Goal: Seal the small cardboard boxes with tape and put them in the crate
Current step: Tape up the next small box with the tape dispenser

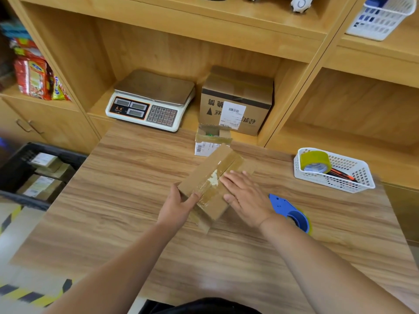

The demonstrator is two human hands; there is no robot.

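Observation:
A small brown cardboard box (pixel 210 175) lies slanted on the wooden table (pixel 127 211), with clear tape along its top seam. My left hand (pixel 179 207) grips its near left corner, thumb on top. My right hand (pixel 246 196) presses flat on the taped top at the right side, fingers straight. A blue tape dispenser (pixel 292 211) lies on the table just right of my right wrist. A black crate (pixel 43 171) stands on the floor at the left, holding several taped boxes. Another small box (pixel 212 141) with open flaps sits behind the first.
A white basket (pixel 340 173) at the right holds a yellowish tape roll (pixel 315 162) and pens. A weighing scale (pixel 149 100) and a large cardboard box (pixel 235 100) stand in the shelf recess behind the table. Snack packets (pixel 34 75) fill the left shelf.

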